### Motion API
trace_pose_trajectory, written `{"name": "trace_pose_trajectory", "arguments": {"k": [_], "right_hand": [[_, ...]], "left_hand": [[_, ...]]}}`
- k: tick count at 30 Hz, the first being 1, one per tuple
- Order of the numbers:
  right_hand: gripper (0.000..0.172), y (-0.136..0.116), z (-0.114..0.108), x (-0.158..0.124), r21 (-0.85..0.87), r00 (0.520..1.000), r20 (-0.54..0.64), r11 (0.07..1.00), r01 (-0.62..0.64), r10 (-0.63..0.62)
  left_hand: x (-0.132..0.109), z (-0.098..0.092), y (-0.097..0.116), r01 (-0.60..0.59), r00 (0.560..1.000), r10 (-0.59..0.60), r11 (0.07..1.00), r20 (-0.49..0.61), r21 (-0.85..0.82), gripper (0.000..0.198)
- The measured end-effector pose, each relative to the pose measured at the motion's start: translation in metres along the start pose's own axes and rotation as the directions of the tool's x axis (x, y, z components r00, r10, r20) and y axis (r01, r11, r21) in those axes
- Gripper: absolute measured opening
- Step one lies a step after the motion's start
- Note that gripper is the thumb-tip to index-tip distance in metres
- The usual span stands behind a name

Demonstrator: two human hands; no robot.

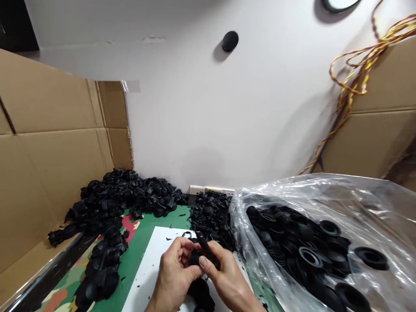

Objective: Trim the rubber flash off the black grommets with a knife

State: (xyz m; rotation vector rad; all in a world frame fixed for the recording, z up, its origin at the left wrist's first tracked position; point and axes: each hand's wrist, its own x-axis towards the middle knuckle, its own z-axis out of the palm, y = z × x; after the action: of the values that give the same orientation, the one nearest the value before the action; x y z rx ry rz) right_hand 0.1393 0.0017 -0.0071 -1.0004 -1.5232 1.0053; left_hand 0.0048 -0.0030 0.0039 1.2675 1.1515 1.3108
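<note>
My left hand (173, 271) and my right hand (224, 273) meet low in the middle of the view, over a white sheet (146, 268). Both are closed around one small black rubber part (195, 256). A thin black tool or strip (204, 246) sticks up between my right thumb and fingers; what it is I cannot make out. Another black rubber part (201, 294) lies just below my hands.
A pile of black rubber parts (126, 195) spreads at the back left and down the left side. Black trimmings (211, 216) are heaped behind my hands. A clear plastic bag (325, 199) of ribbed black parts (305, 255) fills the right. Cardboard walls (48, 151) stand left and right.
</note>
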Motion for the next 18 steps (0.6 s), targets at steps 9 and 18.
{"name": "trace_pose_trajectory", "arguments": {"k": [9, 18], "right_hand": [[0.010, -0.028, -0.017, 0.008, -0.081, 0.976, -0.216, 0.996, 0.022, -0.040], [0.027, -0.045, -0.135, 0.011, -0.725, 0.683, -0.604, 0.640, -0.256, -0.411]], "left_hand": [[0.017, -0.011, -0.012, -0.100, 0.994, 0.103, 0.993, -0.047, 0.065, 0.038], [0.014, -0.011, -0.006, -0.089, 0.982, 0.090, 0.996, -0.169, 0.017, 0.028]]}}
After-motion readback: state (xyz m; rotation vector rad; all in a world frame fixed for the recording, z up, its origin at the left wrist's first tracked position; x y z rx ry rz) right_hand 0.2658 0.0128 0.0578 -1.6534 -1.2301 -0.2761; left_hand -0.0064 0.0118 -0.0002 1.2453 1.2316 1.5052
